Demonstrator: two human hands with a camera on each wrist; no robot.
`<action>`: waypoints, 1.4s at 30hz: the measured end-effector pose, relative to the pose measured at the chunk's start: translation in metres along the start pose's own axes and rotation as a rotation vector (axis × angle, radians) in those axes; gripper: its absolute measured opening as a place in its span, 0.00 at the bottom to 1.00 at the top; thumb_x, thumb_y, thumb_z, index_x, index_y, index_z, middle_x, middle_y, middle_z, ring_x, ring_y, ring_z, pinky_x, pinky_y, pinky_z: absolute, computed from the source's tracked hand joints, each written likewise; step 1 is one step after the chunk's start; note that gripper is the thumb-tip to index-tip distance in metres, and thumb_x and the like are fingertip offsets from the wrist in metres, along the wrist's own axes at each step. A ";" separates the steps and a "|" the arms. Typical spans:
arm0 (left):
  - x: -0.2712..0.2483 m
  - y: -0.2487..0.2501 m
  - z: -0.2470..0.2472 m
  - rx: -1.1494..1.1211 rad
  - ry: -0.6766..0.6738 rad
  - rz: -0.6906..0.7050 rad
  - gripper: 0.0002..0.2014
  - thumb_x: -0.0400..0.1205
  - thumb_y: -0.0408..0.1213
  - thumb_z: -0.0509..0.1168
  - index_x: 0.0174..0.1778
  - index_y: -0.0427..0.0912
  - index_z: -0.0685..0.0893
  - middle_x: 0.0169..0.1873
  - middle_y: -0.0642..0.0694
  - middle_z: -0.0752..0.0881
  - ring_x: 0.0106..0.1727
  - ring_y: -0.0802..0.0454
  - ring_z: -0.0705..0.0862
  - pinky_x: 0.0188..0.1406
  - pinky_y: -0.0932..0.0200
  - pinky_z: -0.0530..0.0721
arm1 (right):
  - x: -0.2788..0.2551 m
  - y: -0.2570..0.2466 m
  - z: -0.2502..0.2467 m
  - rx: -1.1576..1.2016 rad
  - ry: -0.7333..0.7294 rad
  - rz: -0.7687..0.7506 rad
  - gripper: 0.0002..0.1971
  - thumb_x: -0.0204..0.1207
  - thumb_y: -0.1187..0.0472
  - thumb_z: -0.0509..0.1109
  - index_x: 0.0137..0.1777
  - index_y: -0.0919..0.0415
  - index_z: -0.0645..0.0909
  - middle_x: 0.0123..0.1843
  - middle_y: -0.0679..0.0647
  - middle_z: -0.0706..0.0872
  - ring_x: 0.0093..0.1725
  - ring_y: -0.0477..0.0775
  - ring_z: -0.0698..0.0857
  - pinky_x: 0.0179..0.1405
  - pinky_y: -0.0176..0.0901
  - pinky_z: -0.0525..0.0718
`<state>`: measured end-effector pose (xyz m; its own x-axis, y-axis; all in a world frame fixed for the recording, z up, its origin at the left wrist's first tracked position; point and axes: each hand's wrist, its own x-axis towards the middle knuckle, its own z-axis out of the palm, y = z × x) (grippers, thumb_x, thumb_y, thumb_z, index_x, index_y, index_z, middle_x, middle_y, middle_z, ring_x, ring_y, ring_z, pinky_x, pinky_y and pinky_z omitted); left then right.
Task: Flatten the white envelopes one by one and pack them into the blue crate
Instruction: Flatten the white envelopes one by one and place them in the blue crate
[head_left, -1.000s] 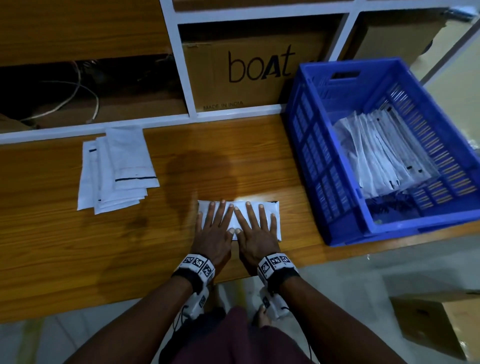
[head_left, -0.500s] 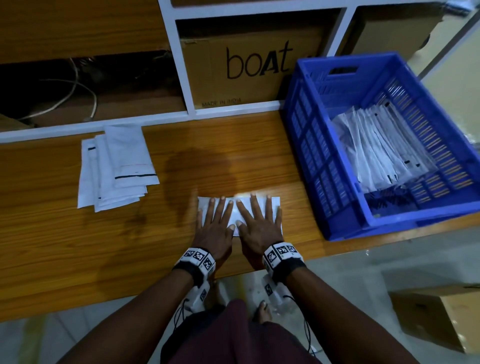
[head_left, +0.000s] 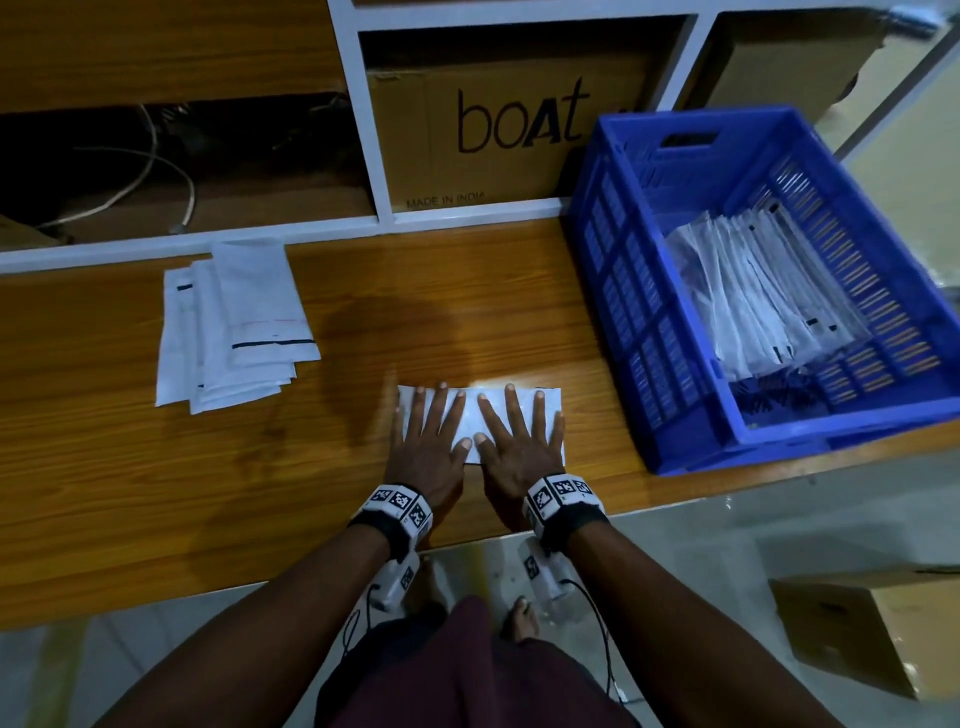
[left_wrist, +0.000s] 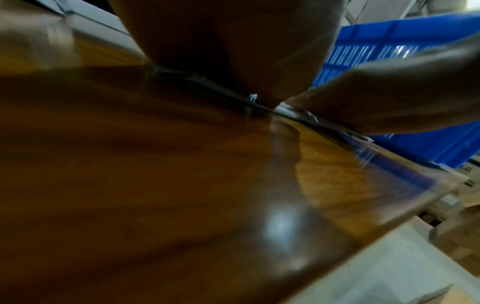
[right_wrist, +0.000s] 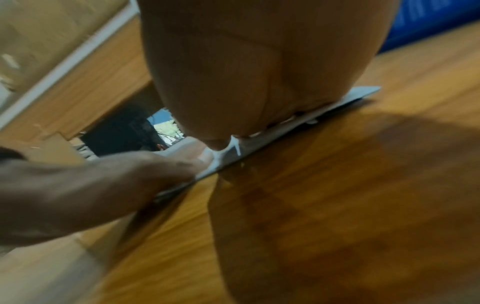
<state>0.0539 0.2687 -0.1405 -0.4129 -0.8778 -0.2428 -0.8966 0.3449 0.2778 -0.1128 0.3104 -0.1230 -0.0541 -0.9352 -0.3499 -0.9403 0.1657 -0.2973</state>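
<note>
One loose stack of envelopes lay at left; your two hands, left hand and right hand, pressed one envelope flat with straight fingers. A box read "boAt, MADE IN INDIA"; one blue crate held packed envelopes.

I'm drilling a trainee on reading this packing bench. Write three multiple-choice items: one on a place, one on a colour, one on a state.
1. Where is the blue crate?
A. right end of the table
B. on the floor
C. on the shelf

2. What colour is the envelope under the hands?
A. brown
B. white
C. blue

3. How do the left hand and right hand lie?
A. fists
B. pinching a corner
C. flat, fingers spread

Key: 1 A, it stands beside the hands; 2 B, white shows between fingers; 3 C, both palms press down.
</note>
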 end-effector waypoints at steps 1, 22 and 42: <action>-0.001 0.001 -0.001 -0.009 0.002 -0.004 0.33 0.92 0.55 0.46 0.89 0.59 0.36 0.88 0.56 0.32 0.89 0.49 0.30 0.87 0.36 0.35 | 0.000 -0.003 -0.001 -0.011 0.022 -0.016 0.29 0.87 0.36 0.36 0.86 0.34 0.33 0.86 0.45 0.25 0.84 0.61 0.22 0.80 0.71 0.26; -0.012 -0.002 -0.002 -0.056 -0.003 0.037 0.34 0.91 0.62 0.40 0.89 0.59 0.32 0.86 0.59 0.26 0.86 0.52 0.23 0.87 0.34 0.35 | 0.000 -0.013 -0.008 0.079 -0.124 -0.112 0.30 0.86 0.33 0.37 0.87 0.34 0.37 0.89 0.41 0.33 0.87 0.52 0.31 0.84 0.63 0.33; -0.011 -0.015 -0.011 0.070 -0.048 0.071 0.47 0.82 0.74 0.53 0.89 0.61 0.35 0.87 0.55 0.29 0.88 0.46 0.29 0.85 0.30 0.39 | 0.006 0.017 -0.005 -0.019 -0.179 -0.031 0.34 0.82 0.27 0.37 0.82 0.30 0.26 0.83 0.42 0.19 0.82 0.55 0.20 0.78 0.61 0.22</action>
<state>0.0737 0.2701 -0.1321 -0.4817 -0.8338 -0.2698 -0.8730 0.4296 0.2309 -0.1305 0.3059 -0.1257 0.0343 -0.8691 -0.4934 -0.9470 0.1295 -0.2941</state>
